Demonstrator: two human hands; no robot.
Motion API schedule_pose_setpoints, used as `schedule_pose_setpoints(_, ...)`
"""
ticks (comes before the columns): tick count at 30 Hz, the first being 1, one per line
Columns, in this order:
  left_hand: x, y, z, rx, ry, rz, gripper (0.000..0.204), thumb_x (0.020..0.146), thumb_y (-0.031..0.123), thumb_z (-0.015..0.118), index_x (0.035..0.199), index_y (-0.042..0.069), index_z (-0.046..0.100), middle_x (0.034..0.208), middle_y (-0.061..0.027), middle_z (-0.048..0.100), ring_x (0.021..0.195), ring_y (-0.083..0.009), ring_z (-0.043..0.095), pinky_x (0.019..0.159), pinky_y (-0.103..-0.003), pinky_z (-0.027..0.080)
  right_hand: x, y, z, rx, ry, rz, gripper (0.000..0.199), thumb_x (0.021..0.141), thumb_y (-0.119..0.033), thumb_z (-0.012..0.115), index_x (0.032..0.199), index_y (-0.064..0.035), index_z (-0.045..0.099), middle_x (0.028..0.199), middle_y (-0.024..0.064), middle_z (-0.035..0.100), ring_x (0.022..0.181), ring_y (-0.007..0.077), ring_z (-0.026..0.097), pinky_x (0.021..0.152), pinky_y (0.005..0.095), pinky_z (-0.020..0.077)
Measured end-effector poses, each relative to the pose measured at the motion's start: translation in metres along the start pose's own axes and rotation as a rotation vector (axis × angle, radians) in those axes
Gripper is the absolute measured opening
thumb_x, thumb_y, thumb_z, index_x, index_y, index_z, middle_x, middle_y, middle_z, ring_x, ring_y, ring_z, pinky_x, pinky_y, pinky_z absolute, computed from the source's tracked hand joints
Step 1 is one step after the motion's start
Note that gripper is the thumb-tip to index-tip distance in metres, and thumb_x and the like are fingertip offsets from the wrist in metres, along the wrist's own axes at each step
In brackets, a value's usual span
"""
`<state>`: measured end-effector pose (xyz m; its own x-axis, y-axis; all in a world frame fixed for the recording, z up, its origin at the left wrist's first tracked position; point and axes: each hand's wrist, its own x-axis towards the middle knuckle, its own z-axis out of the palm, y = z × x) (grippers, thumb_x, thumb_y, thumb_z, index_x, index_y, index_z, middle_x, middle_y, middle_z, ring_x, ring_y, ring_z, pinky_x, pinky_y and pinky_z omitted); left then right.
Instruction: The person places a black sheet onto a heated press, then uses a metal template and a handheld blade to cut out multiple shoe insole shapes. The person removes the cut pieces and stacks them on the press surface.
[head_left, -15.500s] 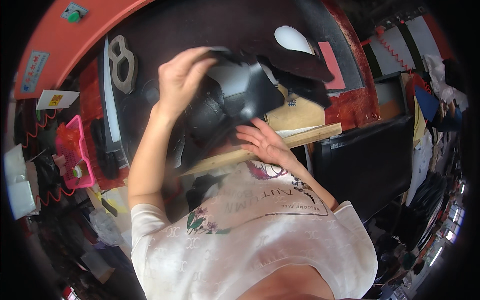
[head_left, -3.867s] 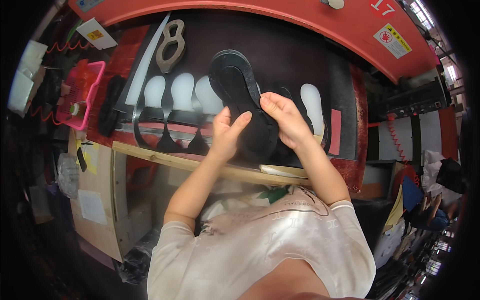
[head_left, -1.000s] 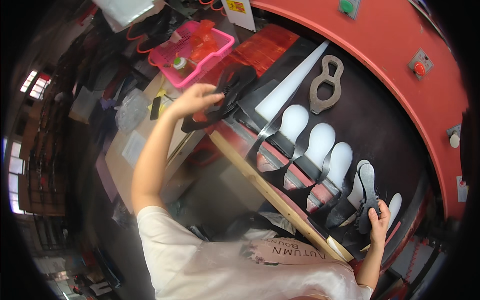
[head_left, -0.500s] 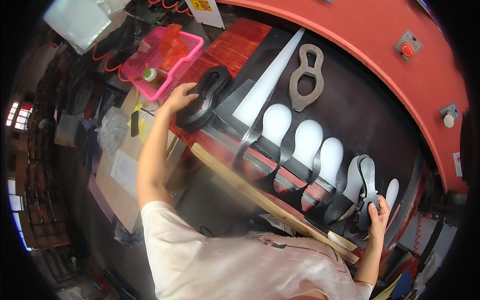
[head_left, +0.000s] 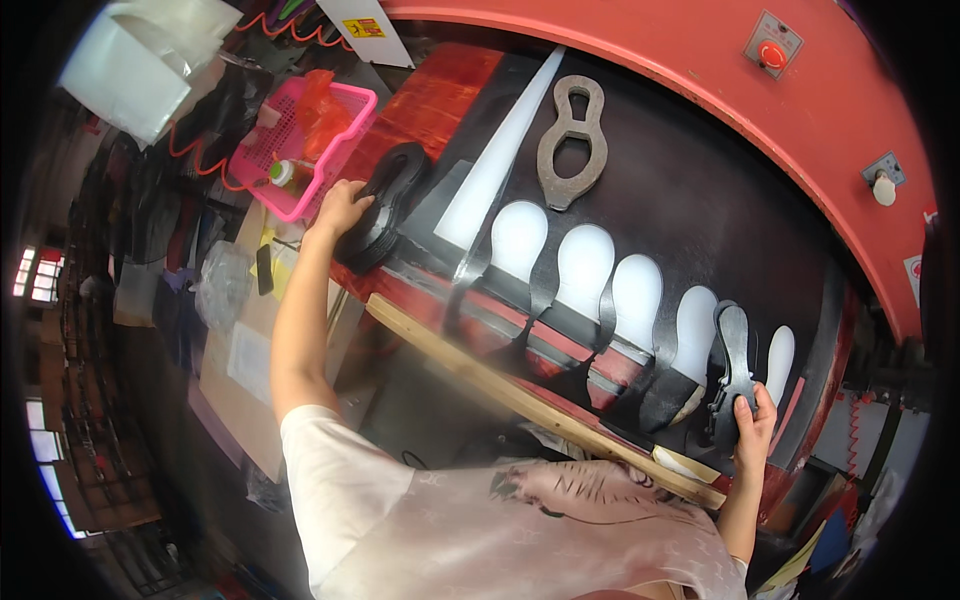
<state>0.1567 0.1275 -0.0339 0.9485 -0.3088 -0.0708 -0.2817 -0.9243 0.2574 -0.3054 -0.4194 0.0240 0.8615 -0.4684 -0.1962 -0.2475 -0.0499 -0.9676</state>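
Observation:
My left hand [head_left: 343, 208] has its fingers curled at the near edge of a stack of black sole-shaped pieces [head_left: 393, 195], at the table's left end. My right hand [head_left: 757, 425] grips the lower part of a dark grey sole-shaped cutting die [head_left: 735, 350], thumb on top. The die lies on a black sheet [head_left: 700, 220] on the press table. A row of sole-shaped openings [head_left: 585, 265] runs along the sheet's near side, white showing through their upper parts. Farther back lies a thick grey frame [head_left: 572, 150] with two holes.
A pink basket [head_left: 296, 205] holding a red bag and a bottle stands left. The red press beam [head_left: 640, 65], with a red push button [head_left: 771, 54], arches over the back. A wooden strip [head_left: 520, 395] edges the table near me. A phone [head_left: 264, 270] lies left.
The view has shifted slightly. My left hand has drawn back to the near edge of the black stack, and the piece there lies flatter. My right hand keeps its grip on the die.

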Motion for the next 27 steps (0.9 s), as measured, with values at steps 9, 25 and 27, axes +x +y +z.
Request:
schedule_pose_setpoints(9,-0.007,0.054,-0.015,0.038,0.377,0.286,0.030,0.076,0.011,0.072,0.106,0.007,0.067,0.110,-0.0132,0.066,0.105,-0.0332,0.060,0.092,-0.041,0.048,-0.005,0.006,0.001,-0.024,0.014,0.003,0.021,0.092,-0.011,0.064,0.108,0.0016,0.059,0.094,-0.0022,0.059,0.085,0.0057,0.050,0.077,0.0200,0.0402)
schedule_pose_setpoints(25,0.010,0.079,0.025,0.512,0.314,0.457,0.009,0.081,0.017,0.068,0.085,0.010,0.065,0.087,-0.0065,0.061,0.080,-0.0254,0.065,0.067,-0.038,0.054,-0.012,0.020,0.010,0.098,0.063,0.040,0.022,0.092,-0.010,0.064,0.109,0.0021,0.058,0.095,-0.0023,0.059,0.083,0.0045,0.050,0.075,0.0185,0.0400)
schedule_pose_setpoints(27,0.013,0.079,0.023,0.584,0.274,0.489,0.010,0.084,0.017,0.065,0.088,0.008,0.063,0.088,-0.0100,0.061,0.082,-0.0282,0.065,0.068,-0.041,0.054,-0.014,0.021,0.011,0.061,0.052,0.026,0.022,0.093,-0.011,0.064,0.109,0.0019,0.058,0.094,-0.0024,0.059,0.083,0.0044,0.050,0.074,0.0185,0.0398)
